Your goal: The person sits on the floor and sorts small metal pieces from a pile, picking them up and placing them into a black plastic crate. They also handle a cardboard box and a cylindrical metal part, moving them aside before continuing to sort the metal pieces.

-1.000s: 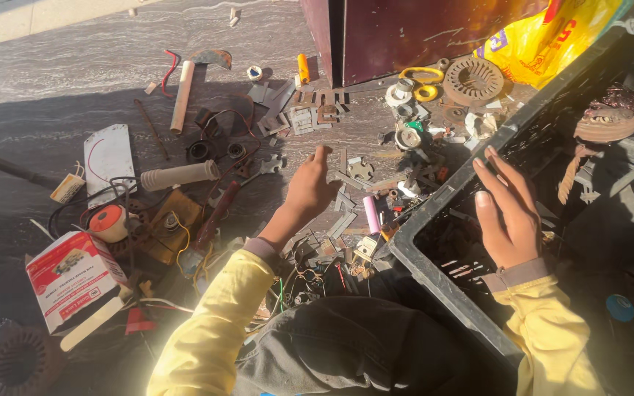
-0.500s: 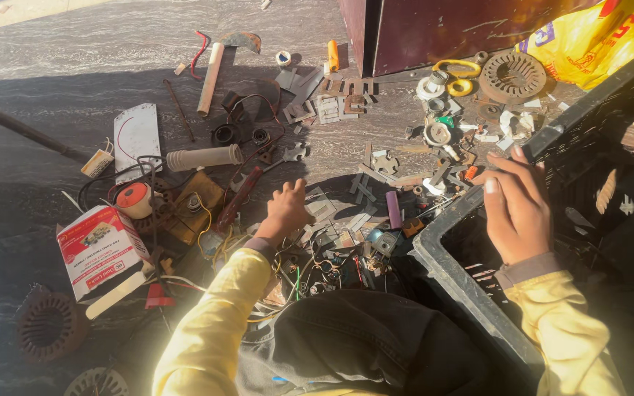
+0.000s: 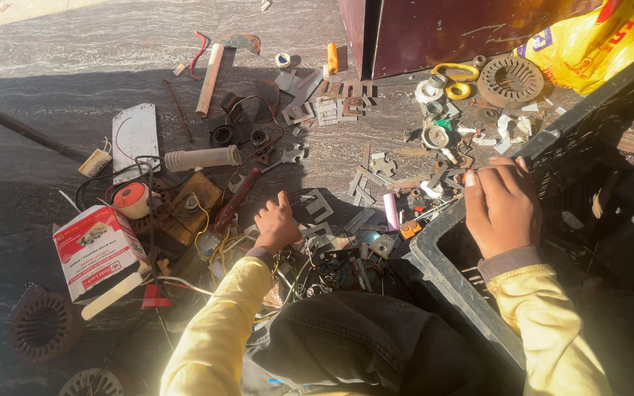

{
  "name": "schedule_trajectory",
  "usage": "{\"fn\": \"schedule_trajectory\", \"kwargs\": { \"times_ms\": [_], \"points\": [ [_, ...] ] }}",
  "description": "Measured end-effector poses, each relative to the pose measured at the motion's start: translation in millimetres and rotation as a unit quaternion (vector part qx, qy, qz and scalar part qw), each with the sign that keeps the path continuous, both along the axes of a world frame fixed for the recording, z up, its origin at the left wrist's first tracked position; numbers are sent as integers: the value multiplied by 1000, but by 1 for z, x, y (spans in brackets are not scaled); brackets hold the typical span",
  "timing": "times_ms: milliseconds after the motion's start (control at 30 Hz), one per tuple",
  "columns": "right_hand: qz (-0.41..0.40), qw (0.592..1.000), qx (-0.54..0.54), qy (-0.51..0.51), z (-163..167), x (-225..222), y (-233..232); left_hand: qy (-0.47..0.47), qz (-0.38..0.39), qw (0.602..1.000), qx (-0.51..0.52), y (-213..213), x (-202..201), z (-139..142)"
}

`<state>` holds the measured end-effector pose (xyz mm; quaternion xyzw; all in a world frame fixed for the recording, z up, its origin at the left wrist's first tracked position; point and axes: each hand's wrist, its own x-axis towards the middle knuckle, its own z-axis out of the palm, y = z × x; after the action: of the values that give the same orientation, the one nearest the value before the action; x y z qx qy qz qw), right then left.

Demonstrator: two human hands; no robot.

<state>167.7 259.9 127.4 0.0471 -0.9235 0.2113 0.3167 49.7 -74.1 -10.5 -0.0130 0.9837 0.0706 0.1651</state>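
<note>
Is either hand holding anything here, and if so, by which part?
The right hand rests over the black crate rim. The left hand lies on floor scraps; any grip is hidden.
</note>
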Motion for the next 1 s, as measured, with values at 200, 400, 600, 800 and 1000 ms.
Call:
{"fn": "schedule_trajectory", "kwargs": {
  "times_ms": [200,400,600,800,1000],
  "points": [
    [4,1000,-7,6,-3,0,2,-62,55,993,90,0,-6,9],
    [6,1000,-14,13,-4,-1,2,78,-15,977,196,-9,-15,13],
    [8,1000,-14,9,-5,0,3,201,-136,952,188,13,-1,8],
    [17,1000,-23,7,-5,-1,5,65,-306,947,68,40,31,-9],
    [14,1000,-18,4,-7,-2,6,80,-317,940,94,35,35,-18]
  ]
}}
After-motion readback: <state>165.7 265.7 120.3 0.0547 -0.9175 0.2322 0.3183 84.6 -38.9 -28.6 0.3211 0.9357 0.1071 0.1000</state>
